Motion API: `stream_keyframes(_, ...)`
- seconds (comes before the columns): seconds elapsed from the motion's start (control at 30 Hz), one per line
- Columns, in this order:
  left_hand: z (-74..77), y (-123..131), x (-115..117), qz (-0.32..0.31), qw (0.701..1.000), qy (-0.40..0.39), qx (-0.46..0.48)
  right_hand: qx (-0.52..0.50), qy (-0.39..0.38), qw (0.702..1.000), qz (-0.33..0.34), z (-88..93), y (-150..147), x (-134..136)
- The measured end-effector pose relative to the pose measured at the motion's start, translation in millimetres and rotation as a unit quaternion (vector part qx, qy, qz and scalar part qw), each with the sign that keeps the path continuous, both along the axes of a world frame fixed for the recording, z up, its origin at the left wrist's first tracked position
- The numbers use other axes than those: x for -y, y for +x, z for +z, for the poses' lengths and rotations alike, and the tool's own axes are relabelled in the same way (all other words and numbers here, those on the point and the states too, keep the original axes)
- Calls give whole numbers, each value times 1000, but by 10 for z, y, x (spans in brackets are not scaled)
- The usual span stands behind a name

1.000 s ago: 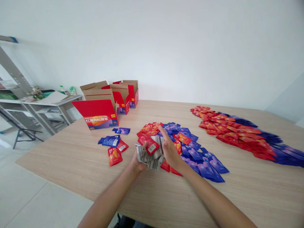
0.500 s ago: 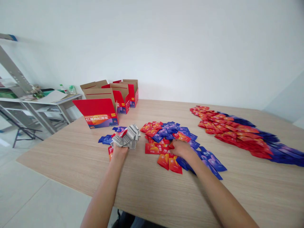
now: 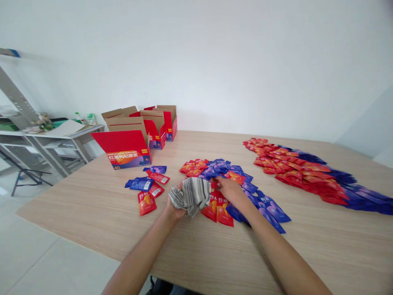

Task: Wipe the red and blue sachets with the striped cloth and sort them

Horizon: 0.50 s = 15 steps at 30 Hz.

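Note:
My left hand (image 3: 175, 207) is closed around a crumpled, grey-and-white striped cloth (image 3: 193, 196), just over the left edge of the middle pile. The cloth covers part of that pile. My right hand (image 3: 227, 189) reaches into the same pile, fingertips pinched at a red pouch (image 3: 214, 185) beside the cloth; the fingers partly hide their grip. Around it lie red pouches (image 3: 225, 214) with orange fruit pictures and blue pouches (image 3: 272, 205). Left of my left hand is a small scattered group of red pouches (image 3: 146, 203) and blue pouches (image 3: 139, 183).
Open red-and-blue cardboard boxes (image 3: 129, 157) stand at the back left of the wooden table (image 3: 92, 209). A long row of overlapping red pouches (image 3: 301, 170) and blue pouches (image 3: 365, 196) stretches along the right. Grey desks (image 3: 76, 133) and a stool (image 3: 29, 174) are beyond the left edge.
My left hand has moved right with the cloth, from the small group to the middle pile, uncovering red pouches there. My right hand has shifted slightly left and up among the pouches.

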<state>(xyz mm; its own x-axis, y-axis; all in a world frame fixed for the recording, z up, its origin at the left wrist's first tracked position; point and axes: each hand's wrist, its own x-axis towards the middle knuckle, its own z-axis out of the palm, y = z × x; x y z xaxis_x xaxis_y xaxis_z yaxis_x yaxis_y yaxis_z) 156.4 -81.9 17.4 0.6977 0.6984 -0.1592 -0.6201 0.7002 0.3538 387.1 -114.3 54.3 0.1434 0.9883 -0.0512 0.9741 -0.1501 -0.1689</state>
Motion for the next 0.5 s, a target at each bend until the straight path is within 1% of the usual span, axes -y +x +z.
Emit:
stream_keyframes(0.07,-8,-12,1,-10,1000,-8,2,-20,5,999,27,-13,23,-5)
stream_keyframes(0.13,-9,-22,7,-14,1000,-16,-6,-36,5,999,40,-37,35,-24)
stream_keyframes(0.3,-4,-24,47,-13,1000,-15,-5,-61,17,997,33,-51,79,-70)
stream_keyframes(0.4,-16,-15,67,-23,1000,-9,7,-70,29,997,35,17,119,-44)
stream_keyframes(0.5,-23,-1,81,-34,999,7,19,-74,50,995,47,161,143,33)
